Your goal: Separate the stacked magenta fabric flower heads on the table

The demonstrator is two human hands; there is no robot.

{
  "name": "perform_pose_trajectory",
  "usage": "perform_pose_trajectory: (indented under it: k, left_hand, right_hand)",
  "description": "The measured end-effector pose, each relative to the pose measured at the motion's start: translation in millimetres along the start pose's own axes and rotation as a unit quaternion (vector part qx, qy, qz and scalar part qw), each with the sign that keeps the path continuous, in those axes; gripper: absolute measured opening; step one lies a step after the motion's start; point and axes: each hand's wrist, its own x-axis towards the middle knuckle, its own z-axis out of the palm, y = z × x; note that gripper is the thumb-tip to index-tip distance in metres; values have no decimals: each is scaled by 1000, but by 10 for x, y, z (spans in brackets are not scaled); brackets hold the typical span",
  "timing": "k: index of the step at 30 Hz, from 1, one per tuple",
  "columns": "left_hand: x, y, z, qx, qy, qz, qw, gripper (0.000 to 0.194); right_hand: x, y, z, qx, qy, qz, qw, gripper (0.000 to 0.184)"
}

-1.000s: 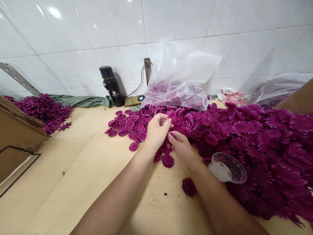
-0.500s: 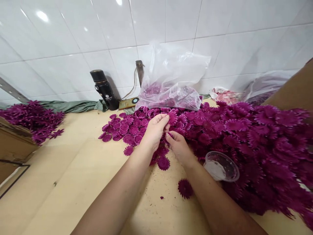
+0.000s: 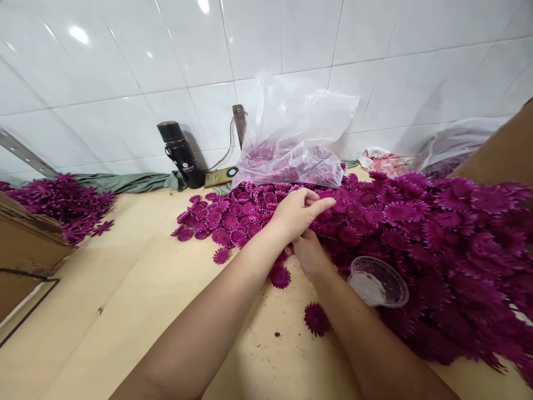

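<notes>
My left hand is stretched over the heap of purple artificial flower pieces, its thumb pointing right and apart from the curled fingers. I see nothing held in it. Just below, partly behind the left wrist, my right hand is closed, thumb against fingers; what it grips is hidden. Smaller, round, serrated flower pieces spread to the left of the hands. A single flower piece lies in front of them, and a darker one sits beside my right forearm.
A clear plastic tub rests against the heap by my right forearm. Behind stand a plastic bag of purple pieces and a black bottle. More purple pieces and a cardboard box are at left; another carton is at right.
My left hand has moved right across the right hand, and its pinch on a purple flower piece has loosened. My right hand stays nearly in place, now partly covered.
</notes>
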Motion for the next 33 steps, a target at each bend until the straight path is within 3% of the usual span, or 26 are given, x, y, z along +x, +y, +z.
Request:
perform_pose_trajectory:
  k: [4,11,14,18,22,24,29,33]
  left_hand:
    - [-58,18,-157,103,20,29,994,23]
    - [-390,-215,-431,106,-12,-6,994,13]
    - [-400,-302,-433,49,15,-34,998,6]
    - [-314,-306,-435,-105,105,-74,986,9]
    - [-184,-212,-385,-183,167,-72,966,11]
    - [-115,-127,-302,-190,153,-50,968,7]
    - [-45,110,-57,-87,13,17,996,18]
    - [-203,83,-104,18,42,72,996,11]
  right_hand:
    - [-6,-19,-16,21,27,18,999,43]
    - [8,-2,-7,93,36,35,994,45]
    - [-21,-34,15,124,-3,41,991,42]
    - [-79,-82,35,115,-89,2,989,34]
    - [-80,-62,34,75,-108,-4,991,30]
    - [-59,-38,30,59,-97,-10,994,32]
    - [-40,-51,18,49,-54,-41,997,34]
    - [-49,-97,-2,29,4,-19,999,39]
